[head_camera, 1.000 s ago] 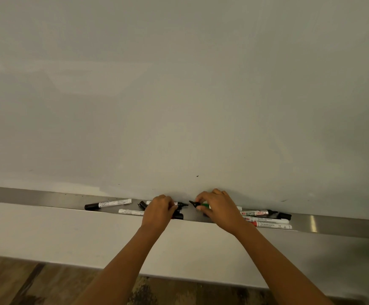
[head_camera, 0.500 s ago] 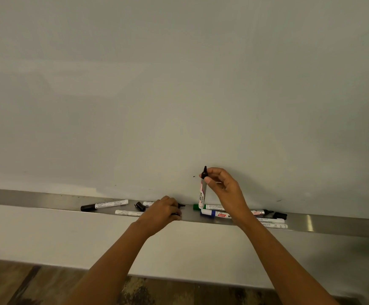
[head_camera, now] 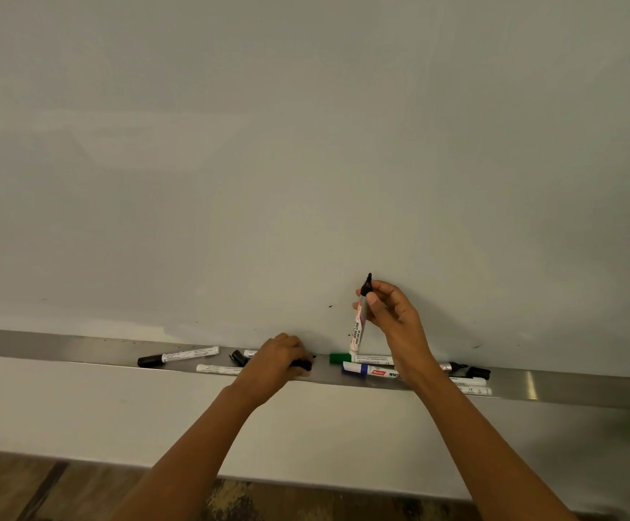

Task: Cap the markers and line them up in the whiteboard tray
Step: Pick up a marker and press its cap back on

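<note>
Right grip high on upright marker

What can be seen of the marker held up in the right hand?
The marker has a white, plastic-looking barrel with print and a bare black tip: uncapped. It stands almost upright, tip up, before the whiteboard. The right hand pinches it near the tip. Its lower end hangs close over the tray; contact is unclear.

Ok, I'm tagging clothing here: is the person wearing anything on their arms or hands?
Nothing visible. The left arm and right arm are bare to the frame edge: no sleeves, watch or bracelet. The left hand and right hand are ungloved; no rings show.
</note>
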A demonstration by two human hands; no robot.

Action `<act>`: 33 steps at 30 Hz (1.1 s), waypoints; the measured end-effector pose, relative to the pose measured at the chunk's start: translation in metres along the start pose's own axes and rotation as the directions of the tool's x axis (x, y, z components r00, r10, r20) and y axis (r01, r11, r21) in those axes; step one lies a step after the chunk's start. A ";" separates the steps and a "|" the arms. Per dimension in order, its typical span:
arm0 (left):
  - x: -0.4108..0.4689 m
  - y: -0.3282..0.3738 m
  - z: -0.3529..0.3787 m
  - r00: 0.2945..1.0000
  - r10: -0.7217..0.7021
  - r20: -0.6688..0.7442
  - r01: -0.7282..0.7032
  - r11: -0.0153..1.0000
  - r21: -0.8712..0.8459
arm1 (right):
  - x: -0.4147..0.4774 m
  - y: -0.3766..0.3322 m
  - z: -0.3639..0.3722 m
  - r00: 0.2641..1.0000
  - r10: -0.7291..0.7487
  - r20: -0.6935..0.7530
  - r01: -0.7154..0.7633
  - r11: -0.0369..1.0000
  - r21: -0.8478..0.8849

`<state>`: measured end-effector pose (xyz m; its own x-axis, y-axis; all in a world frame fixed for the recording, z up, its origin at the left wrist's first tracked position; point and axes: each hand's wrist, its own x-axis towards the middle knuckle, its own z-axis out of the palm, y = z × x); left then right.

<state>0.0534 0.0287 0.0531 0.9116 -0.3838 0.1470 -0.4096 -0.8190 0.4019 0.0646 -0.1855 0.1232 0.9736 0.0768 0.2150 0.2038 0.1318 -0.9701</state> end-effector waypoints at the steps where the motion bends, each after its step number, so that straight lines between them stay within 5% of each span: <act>1: 0.002 0.006 -0.004 0.997 -0.040 -0.063 0.033 0.994 -0.104 | 0.000 -0.001 0.000 1.000 0.000 0.004 0.000 1.000 -0.011; 4: 0.011 0.027 -0.018 0.927 -0.291 -0.236 0.155 0.871 -0.467 | -0.003 -0.004 0.001 1.000 -0.008 0.014 0.010 0.994 -0.109; 8: 0.020 0.048 -0.037 0.856 -0.491 -0.164 0.093 0.457 -0.884 | -0.007 -0.011 0.000 0.997 -0.074 0.000 0.072 0.969 -0.238; 10: 0.022 0.054 -0.046 0.848 -0.516 -0.120 0.035 0.280 -0.959 | -0.008 -0.016 0.001 0.994 -0.111 0.004 0.106 0.937 -0.333; 14: 0.026 0.061 -0.058 0.868 -0.486 -0.104 -0.064 0.098 -0.993 | -0.009 -0.025 0.002 0.992 -0.107 0.073 0.128 0.877 -0.464; 22: 0.028 0.072 -0.076 0.878 -0.460 -0.130 -0.129 0.036 -0.991 | -0.008 -0.036 0.001 0.953 -0.215 0.214 0.302 0.735 -0.607; 33: 0.027 0.072 -0.080 0.878 -0.461 -0.131 -0.125 0.042 -0.991 | -0.010 -0.040 0.005 0.845 -0.507 0.171 0.432 0.459 -0.776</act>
<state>0.0507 -0.0068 0.1581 0.9934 0.0967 0.0617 -0.0980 0.4362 0.8945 0.0466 -0.1868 0.1603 0.7018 0.1668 0.6926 0.5941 -0.6735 -0.4398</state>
